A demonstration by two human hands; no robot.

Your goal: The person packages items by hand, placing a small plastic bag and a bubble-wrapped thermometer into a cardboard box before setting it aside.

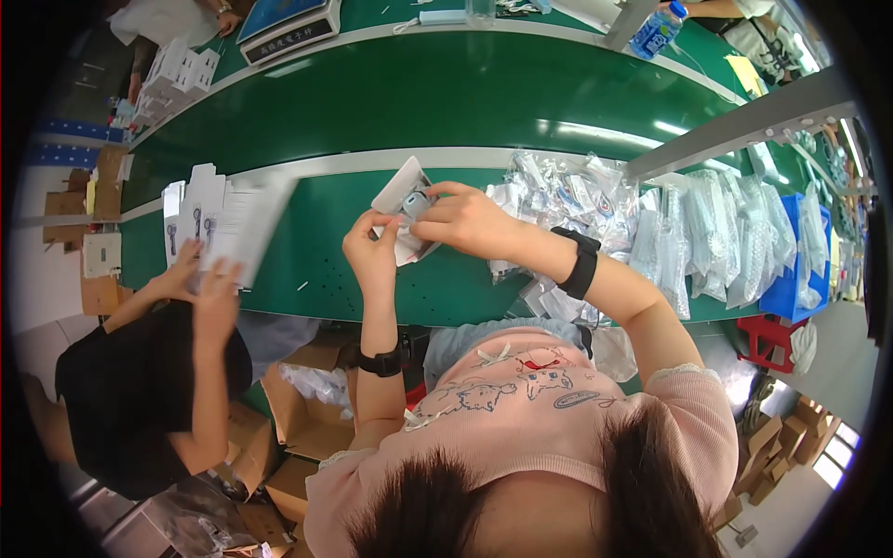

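Note:
A small white box (402, 189) with a raised flap is between my two hands above the green table. My left hand (370, 244) is closed, with thumb and fingertips pinching the near left side of the box. From the right, my right hand (470, 221) reaches over the box, its bent fingers on the right side and at the mouth. A small grey-blue item (416, 203) shows inside, close to the right fingertips; its kind cannot be made out. My right fingers partly hide the box.
Clear bags of small parts (586, 200) lie to the right, beside bubble-wrap pouches (716, 237) and a blue bin (811, 270). At left, a co-worker's hands (200, 274) handle flat white printed boxes (209, 209). A grey metal post (744, 126) slants across the right side.

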